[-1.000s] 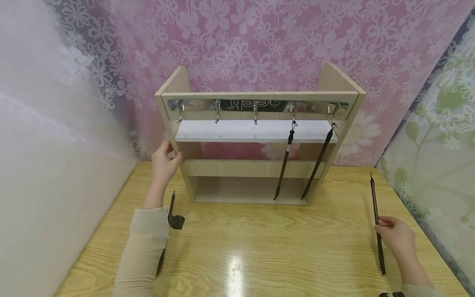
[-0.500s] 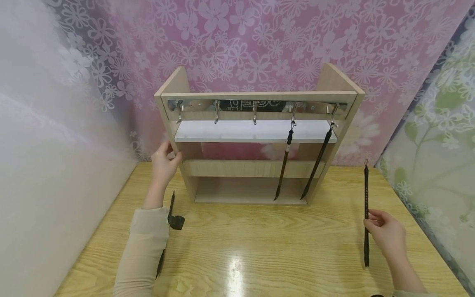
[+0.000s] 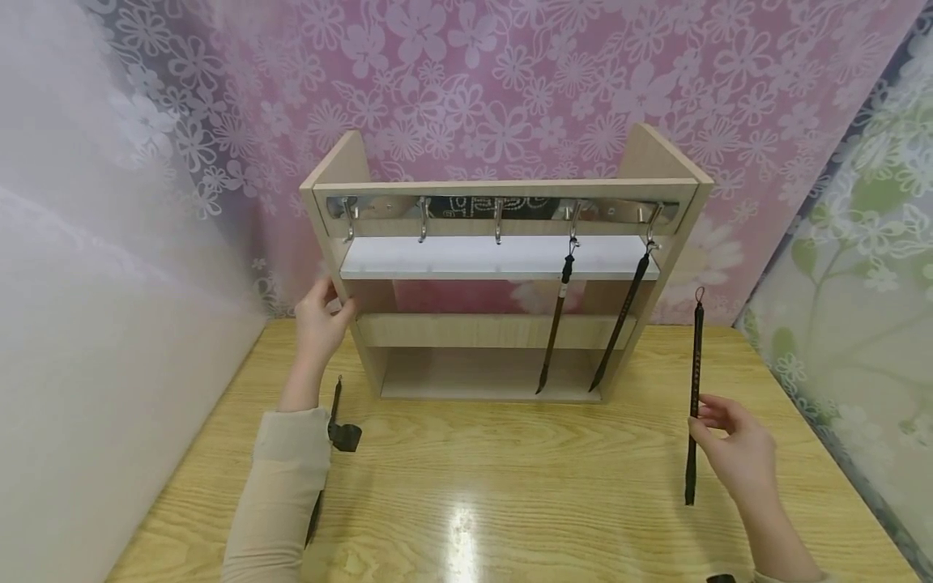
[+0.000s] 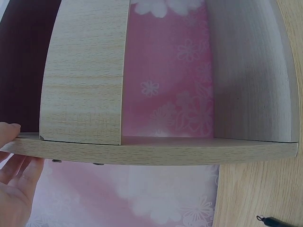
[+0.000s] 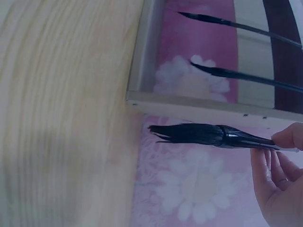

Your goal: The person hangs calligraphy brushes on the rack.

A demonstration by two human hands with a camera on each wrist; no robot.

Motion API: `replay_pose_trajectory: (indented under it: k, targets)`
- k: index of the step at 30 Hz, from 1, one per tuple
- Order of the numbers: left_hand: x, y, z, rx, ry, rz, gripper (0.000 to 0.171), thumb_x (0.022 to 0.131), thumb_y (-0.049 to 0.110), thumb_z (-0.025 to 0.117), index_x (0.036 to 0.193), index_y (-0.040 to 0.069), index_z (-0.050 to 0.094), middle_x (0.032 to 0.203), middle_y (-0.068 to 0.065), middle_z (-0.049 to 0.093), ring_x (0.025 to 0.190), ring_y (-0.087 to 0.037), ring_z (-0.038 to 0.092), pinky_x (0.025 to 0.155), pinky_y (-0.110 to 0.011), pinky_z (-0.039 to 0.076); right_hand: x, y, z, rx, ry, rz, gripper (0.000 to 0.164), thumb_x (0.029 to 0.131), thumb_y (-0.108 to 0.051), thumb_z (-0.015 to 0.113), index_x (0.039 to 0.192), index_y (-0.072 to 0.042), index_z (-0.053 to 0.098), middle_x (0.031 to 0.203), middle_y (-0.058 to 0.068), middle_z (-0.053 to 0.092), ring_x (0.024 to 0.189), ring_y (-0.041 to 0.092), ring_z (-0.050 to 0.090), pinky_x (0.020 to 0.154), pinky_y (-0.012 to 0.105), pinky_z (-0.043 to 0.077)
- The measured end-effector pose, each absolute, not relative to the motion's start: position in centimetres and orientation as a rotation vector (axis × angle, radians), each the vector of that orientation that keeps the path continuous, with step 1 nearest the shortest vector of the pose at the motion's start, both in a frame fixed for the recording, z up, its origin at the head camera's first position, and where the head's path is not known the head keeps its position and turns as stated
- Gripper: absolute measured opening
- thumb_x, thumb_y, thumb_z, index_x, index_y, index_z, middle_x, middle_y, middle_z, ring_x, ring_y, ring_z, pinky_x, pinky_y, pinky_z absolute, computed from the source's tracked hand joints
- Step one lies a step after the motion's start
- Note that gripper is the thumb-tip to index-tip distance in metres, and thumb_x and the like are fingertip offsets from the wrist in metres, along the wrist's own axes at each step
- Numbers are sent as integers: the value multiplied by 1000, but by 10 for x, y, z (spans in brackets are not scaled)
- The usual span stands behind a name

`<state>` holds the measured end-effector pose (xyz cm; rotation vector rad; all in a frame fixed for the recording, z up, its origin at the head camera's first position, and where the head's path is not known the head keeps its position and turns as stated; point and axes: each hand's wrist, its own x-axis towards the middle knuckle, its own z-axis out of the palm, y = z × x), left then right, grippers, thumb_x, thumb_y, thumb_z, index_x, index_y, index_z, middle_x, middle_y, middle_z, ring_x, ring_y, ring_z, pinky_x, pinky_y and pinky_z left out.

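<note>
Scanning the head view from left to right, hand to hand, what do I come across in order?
Left hand → second hook → middle hook → hanging brown-handled brush → hanging black brush → held black brush → right hand.

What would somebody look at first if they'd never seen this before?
Probably the wooden rack at the back of the table, with two brushes dangling from its two rightmost hooks. Next, maybe the dark brush pinched in the person's right grip, bristles down, to the rack's right. Behind everything hangs a bright pink, flowery backdrop.
</note>
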<state>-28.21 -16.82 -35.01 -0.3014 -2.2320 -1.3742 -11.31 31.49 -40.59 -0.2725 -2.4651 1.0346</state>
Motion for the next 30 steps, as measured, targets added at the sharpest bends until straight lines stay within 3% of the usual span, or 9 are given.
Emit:
replay_pose_trajectory:
  k: [8,19,30]
  targets:
    - [-281,-168,-349,-302,-2225,-1397,39,80,-1,59,118,-1,51,108,-21,56,104,-31,52,78,-39,51,-109,294,-391,-196,-2398,1083,30,78,-2,61,108,5,56,82,-20,50,72,-14,46,57,3,42]
    - [-282,-168,-351,-316,-2224,-1386,37,81,1,58,117,-2,51,109,-23,55,105,-33,51,79,-40,51,-107,274,-380,-55,-2330,1129,31,74,7,64,104,5,58,80,-18,54,73,-11,50,57,5,45]
    - [-280,-168,-350,-320,-2203,-1370,32,79,-2,58,111,-1,53,104,-21,56,103,-33,52,77,-41,51,-113,254,-376,35,-2313,1145,31,74,7,64,104,2,59,85,-2,58,75,-7,52,58,7,47]
